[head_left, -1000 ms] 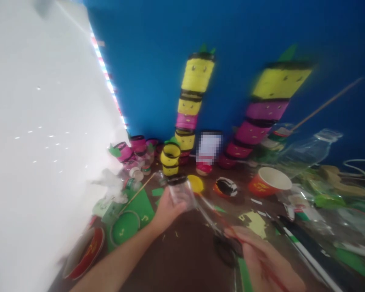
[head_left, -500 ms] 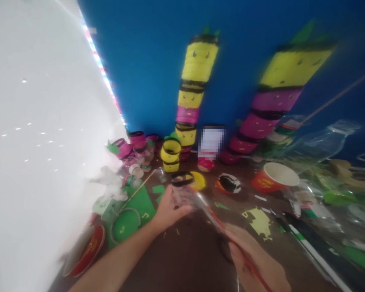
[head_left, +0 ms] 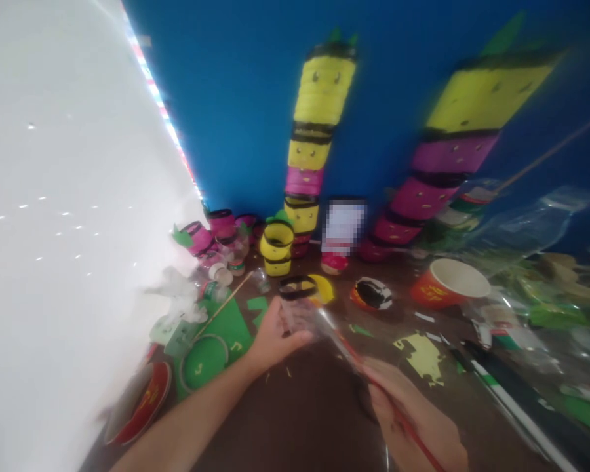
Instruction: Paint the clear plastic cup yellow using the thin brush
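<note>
My left hand [head_left: 278,341] is closed around a clear plastic cup [head_left: 297,314] whose rim is painted black. In my right hand [head_left: 413,413] is a red-handled paintbrush [head_left: 347,346], held between the fingers. The silvery end of the brush reaches the cup's near right side; whether the bristles touch it I cannot tell. Just behind the cup lies a round yellow piece [head_left: 323,288], partly covered by it. A shallow red dish with black paint [head_left: 372,294] stands to the right of the cup. Scissors-like dark loops [head_left: 366,400] show faintly beside my right hand.
Painted stacks, a yellow one [head_left: 324,88] and a purple one [head_left: 420,196], rise against the blue wall. A red paper cup [head_left: 447,283], cut green paper [head_left: 226,324], yellow scraps [head_left: 423,357] and a craft knife [head_left: 501,393] lie around. A red bowl [head_left: 142,403] sits at left.
The view has shifted slightly, so the stacks and the objects at right appear a little farther out. Both hands keep nearly the same pose on the cup and the paintbrush.
</note>
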The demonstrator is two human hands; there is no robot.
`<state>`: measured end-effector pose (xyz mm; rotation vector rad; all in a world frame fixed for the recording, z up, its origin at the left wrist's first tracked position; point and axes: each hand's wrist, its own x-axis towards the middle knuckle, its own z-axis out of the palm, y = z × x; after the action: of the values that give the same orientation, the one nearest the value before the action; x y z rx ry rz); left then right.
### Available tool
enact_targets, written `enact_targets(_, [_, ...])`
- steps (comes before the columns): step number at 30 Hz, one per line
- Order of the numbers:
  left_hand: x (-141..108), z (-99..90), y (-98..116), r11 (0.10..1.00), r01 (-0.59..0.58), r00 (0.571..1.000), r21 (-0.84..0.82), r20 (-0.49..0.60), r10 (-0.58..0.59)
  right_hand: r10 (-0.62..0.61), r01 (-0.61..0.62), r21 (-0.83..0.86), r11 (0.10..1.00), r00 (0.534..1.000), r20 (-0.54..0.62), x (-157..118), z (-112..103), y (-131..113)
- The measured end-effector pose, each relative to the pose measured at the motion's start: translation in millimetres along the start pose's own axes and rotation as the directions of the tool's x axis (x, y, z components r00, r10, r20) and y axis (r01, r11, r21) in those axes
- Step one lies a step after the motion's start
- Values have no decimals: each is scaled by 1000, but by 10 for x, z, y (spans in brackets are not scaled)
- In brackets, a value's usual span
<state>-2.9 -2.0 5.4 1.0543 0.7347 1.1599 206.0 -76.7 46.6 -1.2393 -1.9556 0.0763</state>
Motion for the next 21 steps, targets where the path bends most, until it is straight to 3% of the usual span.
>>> enact_targets(14, [16,-17,-38,1000,22,998,1,-56,-22,54,-56,59,997,997,47,27,13,-19])
enact_targets(18, [29,0,-10,999,-14,998,32,-53,15,35,-36,78,996,999,13,28,4,-33])
enact_targets(21, [38,38,32,996,-58,992,62,-112,65,18,-15,115,993,1000,-22,-6,-29,-36])
